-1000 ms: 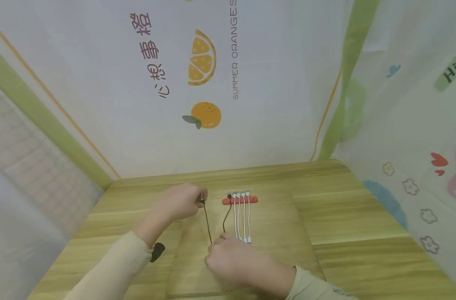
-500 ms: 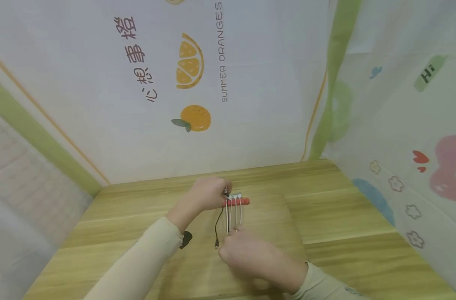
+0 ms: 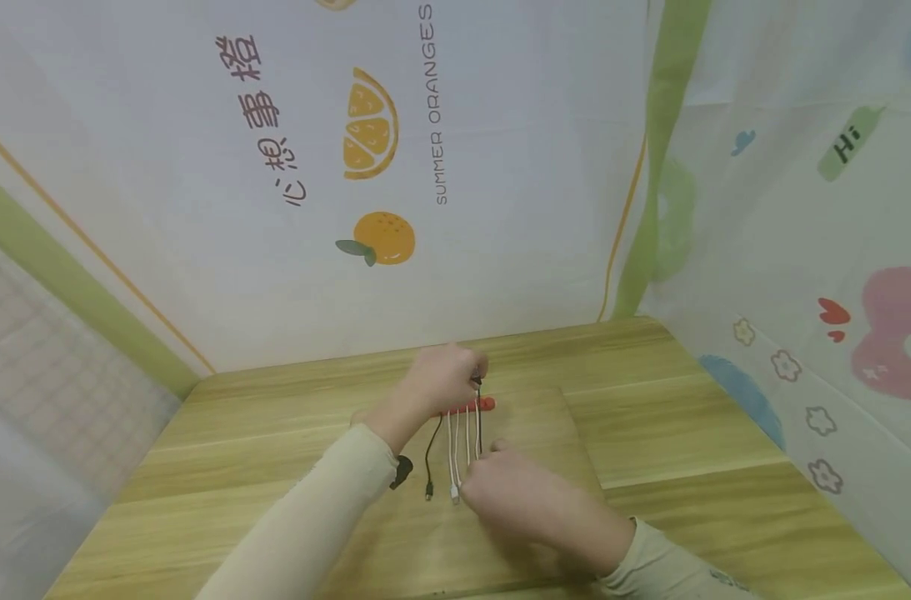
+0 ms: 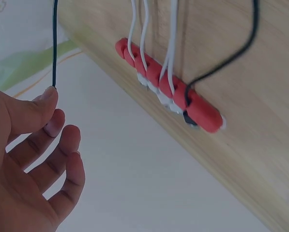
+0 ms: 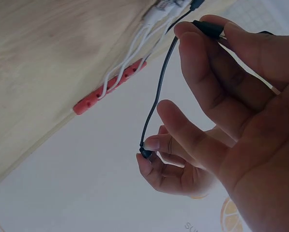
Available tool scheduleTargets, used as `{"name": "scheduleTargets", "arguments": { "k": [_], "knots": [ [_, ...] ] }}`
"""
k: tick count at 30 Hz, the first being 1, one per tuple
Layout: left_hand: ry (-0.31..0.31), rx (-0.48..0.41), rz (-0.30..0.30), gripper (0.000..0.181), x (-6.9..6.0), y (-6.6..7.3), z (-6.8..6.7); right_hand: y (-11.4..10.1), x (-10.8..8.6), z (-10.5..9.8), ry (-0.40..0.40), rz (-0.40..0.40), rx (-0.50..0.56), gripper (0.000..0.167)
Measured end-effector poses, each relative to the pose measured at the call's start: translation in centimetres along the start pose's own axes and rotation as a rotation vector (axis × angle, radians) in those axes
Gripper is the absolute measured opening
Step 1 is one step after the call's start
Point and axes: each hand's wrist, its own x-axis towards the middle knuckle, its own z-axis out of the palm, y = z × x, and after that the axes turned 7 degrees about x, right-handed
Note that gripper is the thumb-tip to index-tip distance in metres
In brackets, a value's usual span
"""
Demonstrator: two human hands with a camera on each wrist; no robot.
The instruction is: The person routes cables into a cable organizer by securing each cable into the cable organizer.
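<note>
A short black cable [image 5: 159, 89] is stretched between my two hands. My left hand [image 3: 447, 379] pinches its far-end plug between thumb and forefinger, just above a red cable clip strip [image 4: 205, 112]. Nearer to me, my right hand [image 3: 511, 492] pinches the black connector [image 5: 209, 29] at the other end. Several white cables [image 3: 457, 450] sit in slots of the strip, their ends trailing toward me. At the strip's left end another black cable [image 3: 428, 454] is slotted in. In the head view my left hand partly hides the strip.
A square wooden board [image 3: 553, 533] lies on the wood-grain table [image 3: 695, 500] beneath the strip. A black object [image 3: 401, 472] shows at my left sleeve. White printed cloth [image 3: 530, 192] hangs behind the table and along its sides.
Both hands have moved right with the black cable, my left hand passing over the strip to its right end. The slotted black cable and white cables stay in the strip.
</note>
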Motion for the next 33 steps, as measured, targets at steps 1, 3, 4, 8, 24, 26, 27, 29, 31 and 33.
{"name": "scheduleTargets", "arguments": {
  "k": [1, 3, 4, 8, 24, 26, 27, 29, 31, 33],
  "knots": [
    [0.003, 0.0, 0.003, 0.025, 0.1, 0.1, 0.1, 0.1, 0.0, 0.1, -0.004, 0.005, 0.004, 0.025],
    [0.009, -0.002, 0.004, 0.027, 0.4, 0.4, 0.3, 0.2, 0.0, 0.4, -0.007, 0.013, 0.009, 0.025],
    [0.013, -0.002, 0.006, 0.027, 0.5, 0.5, 0.4, 0.3, -0.1, 0.5, -0.009, 0.018, 0.017, 0.024],
    [0.02, 0.001, 0.004, 0.023, 1.0, 0.6, 1.1, 0.7, -0.2, 1.0, -0.032, 0.039, 0.066, 0.02],
    [-0.055, -0.052, -0.073, 0.026, 2.1, 0.8, 3.8, 1.5, -0.6, 2.1, -0.027, 0.059, 0.152, 0.024],
    [-0.057, -0.048, -0.071, 0.027, 2.4, 0.8, 4.1, 1.6, -0.5, 2.1, -0.027, 0.064, 0.147, 0.021],
    [-0.057, -0.042, -0.069, 0.026, 2.5, 0.8, 4.2, 1.6, -0.4, 2.1, -0.026, 0.063, 0.141, 0.02],
    [-0.059, -0.016, -0.066, 0.026, 2.7, 0.9, 4.5, 1.6, -0.3, 2.1, -0.032, 0.067, 0.131, 0.019],
    [-0.064, 0.009, -0.067, 0.025, 2.9, 1.0, 4.8, 1.6, -0.3, 2.1, -0.038, 0.067, 0.125, 0.017],
    [-0.07, 0.024, -0.074, 0.023, 3.0, 1.0, 5.0, 1.6, -0.2, 2.1, -0.035, 0.066, 0.107, 0.017]
  ]
}}
